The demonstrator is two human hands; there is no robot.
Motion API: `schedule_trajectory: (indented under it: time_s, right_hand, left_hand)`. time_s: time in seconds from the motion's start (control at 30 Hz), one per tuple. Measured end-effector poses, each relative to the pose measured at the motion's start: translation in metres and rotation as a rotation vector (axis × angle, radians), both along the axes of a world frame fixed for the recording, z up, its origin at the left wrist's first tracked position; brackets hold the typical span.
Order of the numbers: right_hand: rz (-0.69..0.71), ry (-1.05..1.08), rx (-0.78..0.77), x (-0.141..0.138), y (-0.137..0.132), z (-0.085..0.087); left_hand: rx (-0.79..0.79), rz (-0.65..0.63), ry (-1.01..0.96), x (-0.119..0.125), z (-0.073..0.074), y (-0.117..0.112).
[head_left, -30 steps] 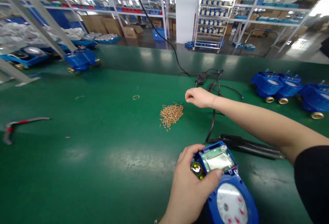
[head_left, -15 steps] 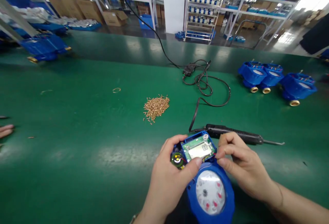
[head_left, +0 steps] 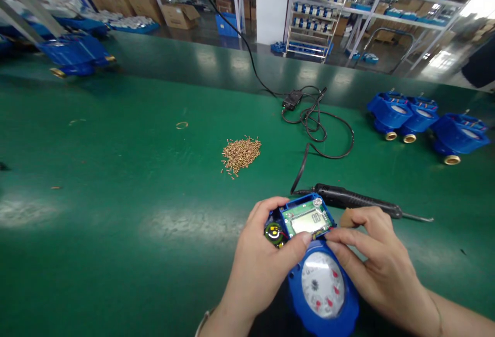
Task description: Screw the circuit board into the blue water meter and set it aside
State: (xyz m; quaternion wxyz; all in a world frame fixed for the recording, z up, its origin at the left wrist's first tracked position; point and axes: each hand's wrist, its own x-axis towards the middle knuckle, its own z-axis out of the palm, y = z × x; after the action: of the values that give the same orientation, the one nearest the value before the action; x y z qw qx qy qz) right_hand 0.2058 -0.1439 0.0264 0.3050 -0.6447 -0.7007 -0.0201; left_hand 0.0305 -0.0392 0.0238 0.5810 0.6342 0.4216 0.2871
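Water meter point(head_left: 320, 248) is sitting between both hands toward the near edge of the worktop point(head_left: 116, 275), right of centre, its long axis running from the open electronics housing at the far end to the round dial point(head_left: 324, 286) at the near end, slanting slightly rightward. The left hand point(head_left: 266, 255) is gripping the housing around its left side, thumb lying at the lower edge of the LCD board point(head_left: 308, 219). The right hand point(head_left: 382, 262) is touching the meter from the right, thumb and forefinger pinching narrowly at the board's lower right corner, just above the dial; whether anything small is lying between those tips, I cannot tell. A black corded tool point(head_left: 356, 201) is lying just beyond, its shaft pointing toward the worktop's right edge, while brass screws point(head_left: 242, 155) are forming a pile farther left.
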Motion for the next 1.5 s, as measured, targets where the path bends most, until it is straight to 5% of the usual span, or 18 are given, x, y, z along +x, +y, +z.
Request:
schedule_trajectory:
  time_s: [0.4, 0.93, 1.13, 1.23, 1.33, 1.5]
  right_hand:
    - [0.004, -0.328, 0.076, -0.001, -0.010, 0.010]
    - [0.074, -0.348, 0.025, -0.008, -0.021, 0.013]
    - [-0.141, -0.264, -0.009, 0.043, -0.016, -0.015]
    - [-0.252, -0.351, -0.203, 0.080, 0.002, -0.040]
    - [-0.213, -0.348, -0.344, 0.102, 0.020, -0.059]
    - [-0.146, -0.218, -0.430, 0.113, 0.039, -0.051]
  left_hand:
    - [0.032, -0.001, -0.007, -0.001, -0.001, -0.001]
    - [0.025, 0.016, -0.005, 0.000, -0.002, 0.000]
    - [-0.037, 0.008, -0.015, -0.001, -0.003, -0.001]
    - [-0.036, 0.015, -0.008, -0.001, -0.003, -0.001]
    - [-0.041, 0.016, -0.001, -0.001, -0.001, 0.000]
    - [-0.048, 0.008, 0.007, 0.000, 0.000, 0.000]
